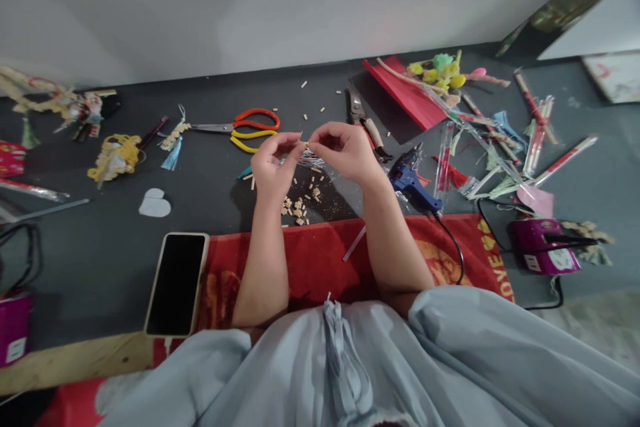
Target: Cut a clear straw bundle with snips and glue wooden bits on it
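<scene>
Over a dark table [215, 180], in the head view, a person is working with both bare hands close together; the left hand [274, 163] is pinching a small tan piece [306, 145] between thumb and forefinger; the right hand [347, 150] is gripping the same piece from the other side, also by the fingertips; the piece is sitting in the narrow space between the hands, raised above the table and too small to make out in detail; below it, a bunch of thin wires [312, 159] is lying partly hidden by the fingers; tan bits [299, 208] are lying scattered between the forearms, just beyond a red towel [310, 250]; to the left, scissors [257, 121] with one orange and one yellow handle are pointing toward a blue tassel [171, 157]; a phone [177, 283] is lying at the towel's left edge; to the right, pliers [356, 107] are resting beside a red sheet [413, 101]; a blue glue gun [414, 183] is lying near the right forearm, its cord [453, 238] crossing the towel; farther right, a purple box [537, 233] is standing near the table's edge.
</scene>
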Demonstrator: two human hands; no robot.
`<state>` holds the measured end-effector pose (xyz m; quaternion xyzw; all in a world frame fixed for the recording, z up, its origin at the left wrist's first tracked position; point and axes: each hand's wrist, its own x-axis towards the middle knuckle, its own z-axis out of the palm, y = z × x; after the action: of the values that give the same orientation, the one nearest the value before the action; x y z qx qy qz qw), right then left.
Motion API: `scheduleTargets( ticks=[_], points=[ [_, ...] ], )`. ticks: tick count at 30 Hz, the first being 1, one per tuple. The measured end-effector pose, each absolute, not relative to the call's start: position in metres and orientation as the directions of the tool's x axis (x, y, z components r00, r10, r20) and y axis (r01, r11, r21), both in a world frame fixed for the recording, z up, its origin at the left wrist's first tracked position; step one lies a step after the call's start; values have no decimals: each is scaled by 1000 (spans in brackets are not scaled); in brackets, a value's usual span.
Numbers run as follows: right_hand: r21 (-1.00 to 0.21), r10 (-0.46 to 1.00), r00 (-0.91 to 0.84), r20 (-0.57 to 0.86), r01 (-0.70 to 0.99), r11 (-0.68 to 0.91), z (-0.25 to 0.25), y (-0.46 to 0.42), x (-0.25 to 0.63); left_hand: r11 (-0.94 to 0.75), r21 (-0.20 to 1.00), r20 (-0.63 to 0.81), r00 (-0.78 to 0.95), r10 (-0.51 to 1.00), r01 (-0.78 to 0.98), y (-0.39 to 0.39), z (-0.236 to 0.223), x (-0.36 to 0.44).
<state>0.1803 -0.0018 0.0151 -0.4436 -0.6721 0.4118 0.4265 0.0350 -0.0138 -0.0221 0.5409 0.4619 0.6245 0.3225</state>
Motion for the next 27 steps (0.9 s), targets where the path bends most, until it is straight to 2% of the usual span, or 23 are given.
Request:
scheduleTargets(
  ticks=[5, 17, 27],
  points=[
    [-919, 942, -241, 235, 261, 296, 15, -2, 181, -328, 929, 355, -168, 920, 171, -15, -19, 33],
    [-868, 917, -243, 315, 316, 382, 15, -2, 183, -430, 838, 483, -89, 871, 336, -17, -15, 31],
    [-864, 911, -232, 341, 304, 401, 10, -1, 182, -446, 805, 505, -56, 862, 390, -19, -12, 30]
  ],
)
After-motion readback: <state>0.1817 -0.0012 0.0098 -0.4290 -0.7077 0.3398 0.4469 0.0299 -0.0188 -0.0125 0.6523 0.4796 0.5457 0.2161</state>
